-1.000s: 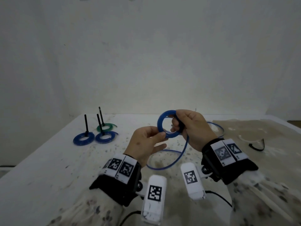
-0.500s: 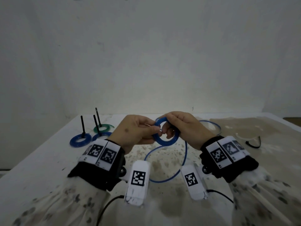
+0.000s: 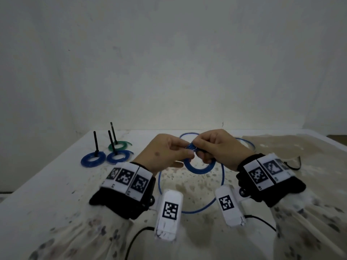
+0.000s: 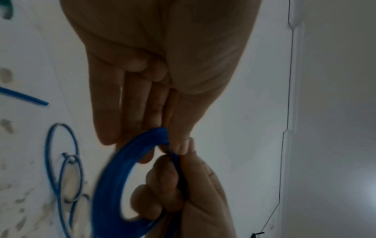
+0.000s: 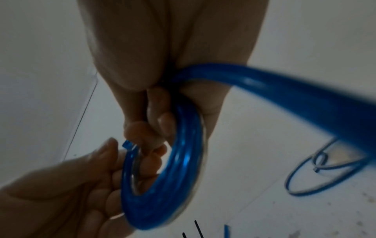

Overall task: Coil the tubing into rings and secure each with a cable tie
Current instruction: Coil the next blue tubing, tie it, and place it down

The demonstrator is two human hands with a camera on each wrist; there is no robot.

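Observation:
A coil of blue tubing [image 3: 199, 168] hangs in the air between both hands above the table. My left hand [image 3: 188, 153] pinches the coil's top left between thumb and forefinger; the left wrist view shows that pinch on the coil [image 4: 114, 177]. My right hand [image 3: 200, 150] grips the coil's top right, with fingers curled through the ring [image 5: 173, 177]. A cut tube end [image 5: 127, 144] sticks out near the left fingers. The uncoiled tubing [image 3: 222, 177] trails from the right hand down in loops on the table.
Three tied rings lie at the far left with black tie tails standing up: two blue [image 3: 93, 159] [image 3: 118, 156] and one green [image 3: 119, 145]. A loose black cable tie [image 3: 294, 166] lies on brown sheeting [image 3: 300, 145] at the right. A wall stands behind the table.
My left hand has moved from the coil's lower left up to its top, meeting the right hand. The coil has tipped so that it hangs below both hands.

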